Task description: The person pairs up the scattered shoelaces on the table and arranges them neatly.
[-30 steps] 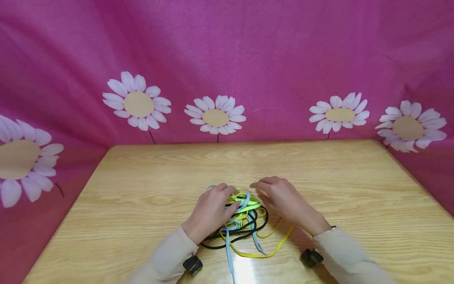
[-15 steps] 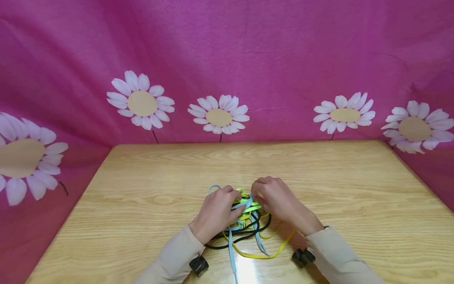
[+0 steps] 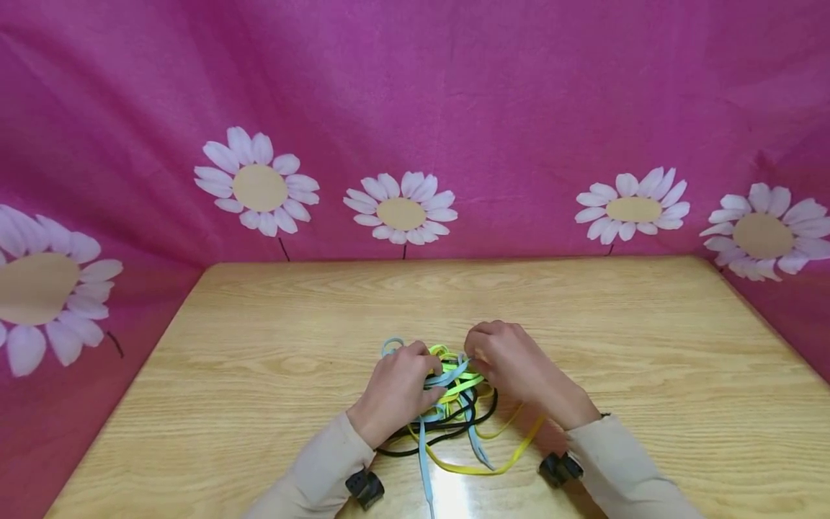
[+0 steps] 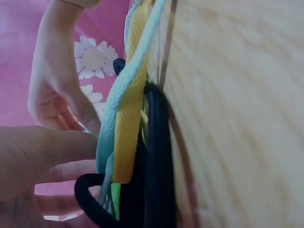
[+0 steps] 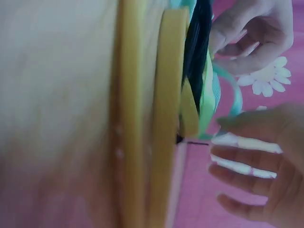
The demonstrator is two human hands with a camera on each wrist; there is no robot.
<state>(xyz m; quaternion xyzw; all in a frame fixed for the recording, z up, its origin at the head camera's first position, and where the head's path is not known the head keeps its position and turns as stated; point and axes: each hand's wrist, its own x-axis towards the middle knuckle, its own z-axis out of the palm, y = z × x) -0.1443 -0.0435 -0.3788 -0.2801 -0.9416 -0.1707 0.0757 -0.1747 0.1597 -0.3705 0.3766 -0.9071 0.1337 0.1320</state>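
Note:
A tangle of flat and round shoelaces [image 3: 454,393] in light blue, yellow, neon green and black lies near the front of the wooden table. My left hand [image 3: 397,389] holds the left side of the tangle, thumb toward me and fingers on its far side. In the left wrist view its thumb [image 4: 61,145] meets the light blue lace [image 4: 126,80]. At the tangle's upper right my right hand [image 3: 512,357] pinches a light blue shoelace [image 3: 457,369]. The right wrist view shows that lace curving to a fingertip, with the other fingers [image 5: 242,180] spread apart.
A yellow lace [image 3: 480,471] loops out to the right and a light blue lace end [image 3: 426,472] trails toward the near edge. The wooden table [image 3: 292,317] is bordered by a pink cloth [image 3: 506,108] with printed daisies. Small black cameras hang at both wrists.
The right hand has closed its fingertips on the light blue lace and drawn slightly right, the lace and a neon green strand shifting with it. The left hand keeps its hold on the tangle.

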